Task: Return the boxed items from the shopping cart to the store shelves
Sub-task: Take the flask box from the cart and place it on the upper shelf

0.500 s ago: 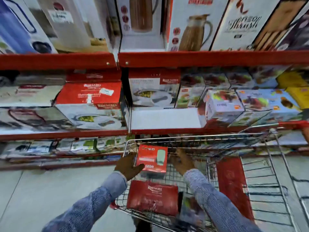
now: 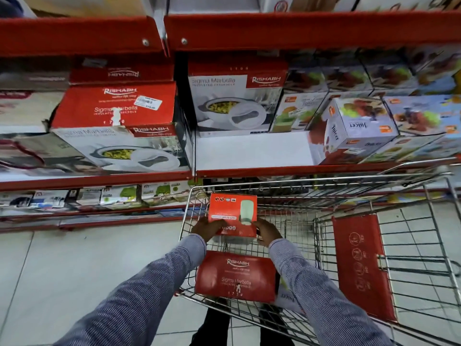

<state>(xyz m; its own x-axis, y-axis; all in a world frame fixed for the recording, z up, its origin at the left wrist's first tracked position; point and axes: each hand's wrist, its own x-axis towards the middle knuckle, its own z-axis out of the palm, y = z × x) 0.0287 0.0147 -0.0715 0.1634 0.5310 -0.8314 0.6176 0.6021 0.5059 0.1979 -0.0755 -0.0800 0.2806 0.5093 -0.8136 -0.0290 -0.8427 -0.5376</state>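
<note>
A small red box (image 2: 233, 211) with a pale green container printed on it is lifted above the wire shopping cart (image 2: 311, 186). My left hand (image 2: 208, 228) grips its lower left edge and my right hand (image 2: 267, 231) grips its lower right edge. Below it in the cart lies a larger red Rishabh casserole box (image 2: 237, 275). A white juicer box (image 2: 289, 295) peeks out under my right sleeve. The middle shelf (image 2: 252, 152) has a bare white gap in front of a Rishabh casserole box (image 2: 237, 101).
Red metal shelves carry casserole boxes (image 2: 117, 126) at left and juicer boxes (image 2: 359, 123) at right. A lower shelf (image 2: 112, 196) holds small boxes. The cart's red child-seat flap (image 2: 359, 260) stands right of my arms. Tiled floor (image 2: 62, 270) lies at left.
Both hands have closed onto the small red box's lower edges and hold it slightly higher above the cart. The view has moved closer to the shelves.
</note>
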